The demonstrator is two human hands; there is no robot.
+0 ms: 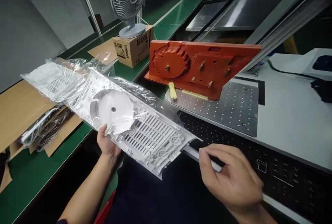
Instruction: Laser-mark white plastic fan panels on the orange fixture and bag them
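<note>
Slotted plastic panel (120,116): our left hand (107,144) pinches its edge, likely for support; our right hand (232,177) presses fingertips together.

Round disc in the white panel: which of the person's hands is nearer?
Left: the left hand grips the white panel just below the disc; the right hand is beyond the panel's slotted end.

Both the left hand (107,145) and the right hand (230,177) are bare, and the left forearm (89,184) is uncovered from the wrist down to a small edge of dark sleeve (61,221), well below the hand. Below and between the hands, the torso wears a plain-looking garment (155,196) of very dark navy, almost black, its finer details lost in shadow.
</note>
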